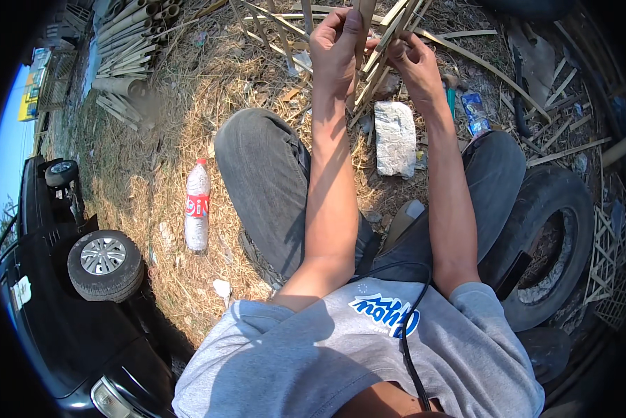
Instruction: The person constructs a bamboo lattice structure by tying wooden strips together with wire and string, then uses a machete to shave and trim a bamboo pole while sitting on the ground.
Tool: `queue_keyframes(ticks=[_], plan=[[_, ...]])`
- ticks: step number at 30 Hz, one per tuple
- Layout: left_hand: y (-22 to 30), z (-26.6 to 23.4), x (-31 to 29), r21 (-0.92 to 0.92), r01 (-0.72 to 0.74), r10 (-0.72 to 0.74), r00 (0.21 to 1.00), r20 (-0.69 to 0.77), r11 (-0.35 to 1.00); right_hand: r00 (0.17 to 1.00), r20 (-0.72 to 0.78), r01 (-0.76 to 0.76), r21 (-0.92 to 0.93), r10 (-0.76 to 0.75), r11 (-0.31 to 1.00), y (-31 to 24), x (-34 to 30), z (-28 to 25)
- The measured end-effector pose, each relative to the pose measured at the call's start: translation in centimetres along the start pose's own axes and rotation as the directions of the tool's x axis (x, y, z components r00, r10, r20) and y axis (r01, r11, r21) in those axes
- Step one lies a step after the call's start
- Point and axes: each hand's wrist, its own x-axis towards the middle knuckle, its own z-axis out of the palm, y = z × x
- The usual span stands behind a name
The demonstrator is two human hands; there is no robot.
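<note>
My left hand [332,61] is closed around a flat bamboo strip [364,26] at the top edge of the view, with the thumb pressed along its face. Just to the right, my right hand [420,73] has its fingers bent against a cluster of narrow split bamboo strips [374,68]. Those fingers are partly hidden behind the strips, which slant up and run out of view. Both forearms reach forward between my bent knees. Below the hands lies a rough whitish block [395,139] on dry grass.
A teal-handled tool [451,102] and a blue packet [475,113] lie right of the block. A plastic bottle [197,209] is left of my knee. An old tyre [571,202] sits at the right. Bamboo poles [128,35] pile up far left, above a black vehicle [69,334].
</note>
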Motion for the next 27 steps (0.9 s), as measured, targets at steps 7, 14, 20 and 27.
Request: queue_keyframes(ticks=[7,14,20,27], plan=[[-0.4,-0.5,-1.8,-0.082,-0.152,0.147,0.987,-0.069,0.985,0.999,-0.038,-0.008,-0.084,0.005,0.996,-0.6,0.8,2.8],[0.1,1.7,-2.1,-0.1,-0.129,0.112,0.98,-0.162,0.987,0.998,-0.055,0.004,0.101,0.002,0.995,-0.5,0.6,2.8],[0.0,0.8,-2.7,-0.203,-0.145,0.117,0.983,-0.142,0.968,0.997,-0.069,-0.038,-0.003,0.038,0.999,-0.1,0.4,2.9],[0.5,0.2,-3.2,-0.212,-0.151,0.142,0.988,-0.06,0.965,0.992,-0.102,-0.073,-0.006,0.072,0.997,-0.2,0.6,3.4]])
